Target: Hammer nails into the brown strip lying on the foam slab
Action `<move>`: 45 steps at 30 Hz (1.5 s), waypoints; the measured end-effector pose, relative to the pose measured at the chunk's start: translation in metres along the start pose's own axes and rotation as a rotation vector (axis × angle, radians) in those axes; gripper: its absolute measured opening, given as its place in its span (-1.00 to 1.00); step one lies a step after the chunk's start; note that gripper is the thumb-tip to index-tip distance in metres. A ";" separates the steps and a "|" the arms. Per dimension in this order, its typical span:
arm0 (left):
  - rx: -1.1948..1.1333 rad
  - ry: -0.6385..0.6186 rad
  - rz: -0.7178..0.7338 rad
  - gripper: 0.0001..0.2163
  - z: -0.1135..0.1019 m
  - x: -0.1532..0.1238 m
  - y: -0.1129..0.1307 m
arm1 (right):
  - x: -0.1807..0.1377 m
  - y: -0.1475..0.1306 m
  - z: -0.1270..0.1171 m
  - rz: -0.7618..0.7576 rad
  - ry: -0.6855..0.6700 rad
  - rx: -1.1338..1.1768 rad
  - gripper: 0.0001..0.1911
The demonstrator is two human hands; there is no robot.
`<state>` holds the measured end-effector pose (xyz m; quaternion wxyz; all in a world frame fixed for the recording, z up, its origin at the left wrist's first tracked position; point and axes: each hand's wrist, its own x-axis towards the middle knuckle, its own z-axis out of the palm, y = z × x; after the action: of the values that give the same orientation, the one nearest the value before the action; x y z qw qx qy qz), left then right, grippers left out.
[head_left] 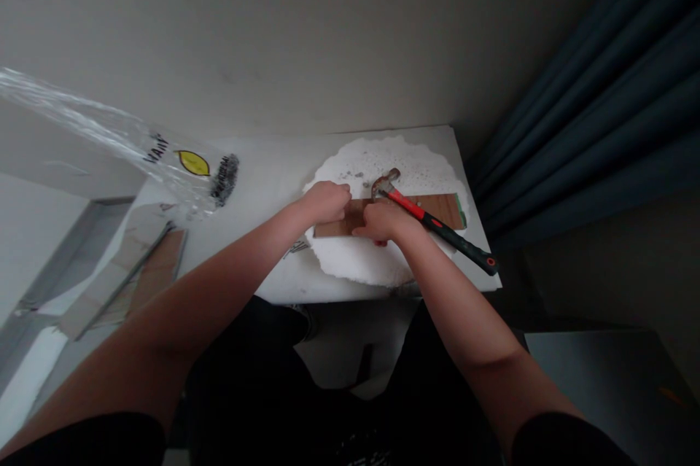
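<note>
A brown wooden board [437, 208] lies on a white foam slab [361, 265] at the right end of a white table [273, 174]. My left hand [327, 200] is a closed fist on the board's left end. My right hand [383, 222] rests on the board's middle with its fingers curled. A bit of red shows under it, and I cannot make out what it holds. A hammer [437, 222] with a red and black handle lies slanted across the board. Its metal head is just above my right hand, and its handle points toward the table's right front corner.
A clear plastic bag [164, 160] with a yellow logo hangs over the table's left part. More wooden planks [147, 273] lie at the left. Dark specks dot the foam behind the board. A dark curtain [590, 123] hangs at the right, and a wall stands behind the table.
</note>
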<state>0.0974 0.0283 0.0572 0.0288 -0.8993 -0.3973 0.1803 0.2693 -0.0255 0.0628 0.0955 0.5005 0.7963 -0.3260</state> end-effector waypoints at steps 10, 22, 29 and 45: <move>0.053 0.002 0.009 -0.73 0.000 -0.003 0.015 | -0.005 -0.003 -0.002 -0.003 0.044 -0.026 -0.62; 0.067 0.014 -0.014 -0.73 0.000 -0.005 0.018 | -0.006 -0.006 -0.002 0.009 0.023 0.000 -0.62; 0.061 0.023 -0.029 -0.74 0.002 -0.007 0.016 | -0.002 -0.004 0.000 0.010 0.031 -0.011 -0.61; 0.046 -0.016 -0.045 -0.71 0.000 -0.006 0.016 | -0.001 -0.003 0.001 0.023 0.012 0.014 -0.62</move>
<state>0.1053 0.0132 0.0561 0.0501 -0.8878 -0.4134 0.1960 0.2671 -0.0276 0.0637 0.0908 0.5121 0.7888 -0.3275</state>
